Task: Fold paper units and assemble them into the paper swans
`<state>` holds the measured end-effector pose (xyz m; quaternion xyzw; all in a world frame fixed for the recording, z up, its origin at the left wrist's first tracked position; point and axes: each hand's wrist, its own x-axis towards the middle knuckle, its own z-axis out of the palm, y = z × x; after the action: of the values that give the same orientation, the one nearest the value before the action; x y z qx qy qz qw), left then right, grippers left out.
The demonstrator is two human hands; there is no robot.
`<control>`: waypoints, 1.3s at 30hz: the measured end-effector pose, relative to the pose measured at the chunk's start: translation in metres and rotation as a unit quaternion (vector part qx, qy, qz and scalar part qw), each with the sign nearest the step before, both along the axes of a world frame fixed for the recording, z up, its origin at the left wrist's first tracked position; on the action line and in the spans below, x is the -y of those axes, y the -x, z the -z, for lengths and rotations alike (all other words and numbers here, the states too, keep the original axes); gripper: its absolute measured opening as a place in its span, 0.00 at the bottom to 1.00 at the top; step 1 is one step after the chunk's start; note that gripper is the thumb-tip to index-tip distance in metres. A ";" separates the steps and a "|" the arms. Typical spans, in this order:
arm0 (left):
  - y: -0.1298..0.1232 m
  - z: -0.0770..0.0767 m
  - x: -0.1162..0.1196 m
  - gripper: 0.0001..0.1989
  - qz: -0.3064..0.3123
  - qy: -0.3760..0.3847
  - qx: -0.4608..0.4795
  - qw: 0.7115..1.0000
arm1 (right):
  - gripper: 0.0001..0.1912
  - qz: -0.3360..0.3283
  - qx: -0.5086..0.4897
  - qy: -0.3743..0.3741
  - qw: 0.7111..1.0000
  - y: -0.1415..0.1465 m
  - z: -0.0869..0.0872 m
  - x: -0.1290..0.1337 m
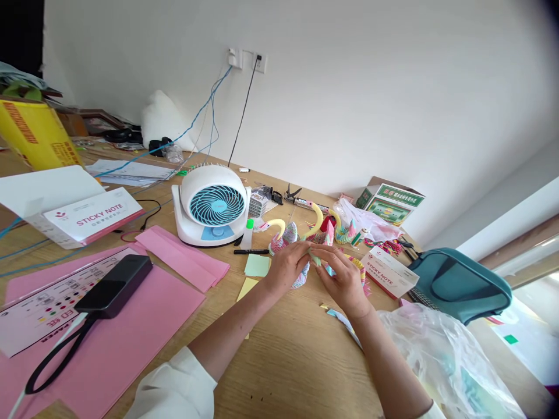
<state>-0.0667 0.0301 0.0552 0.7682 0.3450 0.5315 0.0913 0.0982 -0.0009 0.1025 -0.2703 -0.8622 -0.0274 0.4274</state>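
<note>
My left hand (289, 266) and my right hand (343, 278) meet over the middle of the desk, fingertips pinched together. Between them is a small piece of pale green paper (315, 259), mostly hidden by the fingers. Just behind stand folded-paper swans: one with a curved yellow neck (276, 223) at left, a taller yellow neck (317, 216) in the centre, and another swan (346, 231) to the right. A pale green sticky note (257, 265) lies left of my left hand, with a yellow sticky note (247, 288) below it.
A white fan (213, 203) stands at the back left. Pink paper sheets (174, 302) carry a black device (114, 285). Sticky note boxes lie at left (94, 218) and right (388, 270). On the right are a teal bag (463, 282) and a clear plastic bag (437, 349).
</note>
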 end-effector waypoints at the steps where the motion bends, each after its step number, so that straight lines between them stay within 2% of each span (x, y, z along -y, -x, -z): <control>1: 0.000 0.000 0.000 0.13 -0.002 0.002 0.000 1.000 | 0.16 0.000 -0.001 0.001 1.000 0.000 0.000 0.000; 7: 0.000 -0.001 0.001 0.15 -0.007 -0.006 0.005 1.000 | 0.17 0.003 0.010 0.004 1.000 0.003 -0.004 0.001; 11: 0.009 0.012 0.005 0.24 -0.015 -0.010 0.002 1.000 | 0.25 0.062 0.002 0.022 0.998 -0.007 0.001 0.013; 14: 0.021 0.030 0.015 0.26 -0.040 0.023 -0.007 0.999 | 0.23 0.106 -0.026 0.065 0.992 -0.023 0.021 0.026; 20: 0.032 0.066 0.038 0.23 -0.056 0.066 -0.051 0.995 | 0.13 0.124 -0.050 0.181 0.974 -0.039 0.087 0.051; 23: 0.029 0.075 0.037 0.25 -0.076 0.056 -0.085 0.992 | 0.12 0.114 -0.054 0.242 0.962 -0.035 0.116 0.060; 26: 0.025 0.078 0.027 0.29 -0.097 0.062 -0.133 0.984 | 0.13 0.110 -0.059 0.274 0.954 -0.032 0.136 0.066; 28: 0.021 0.078 0.020 0.30 -0.110 0.084 -0.177 0.974 | 0.15 0.108 -0.060 0.285 0.950 -0.032 0.144 0.069; 31: 0.013 0.079 0.012 0.23 -0.135 0.110 -0.219 0.960 | 0.16 0.101 -0.053 0.287 0.951 -0.033 0.151 0.071; 34: 0.002 0.080 0.008 0.16 -0.154 0.112 -0.228 0.955 | 0.15 0.099 -0.037 0.272 0.956 -0.033 0.154 0.072; 39: -0.020 0.079 0.004 0.12 -0.195 0.102 -0.236 0.946 | 0.15 0.095 -0.026 0.247 0.964 -0.032 0.155 0.072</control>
<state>-0.0464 0.0265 -0.0243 0.7759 0.5523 0.3042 -0.0206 0.1303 -0.0733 -0.0525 -0.4490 -0.8012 0.1526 0.3649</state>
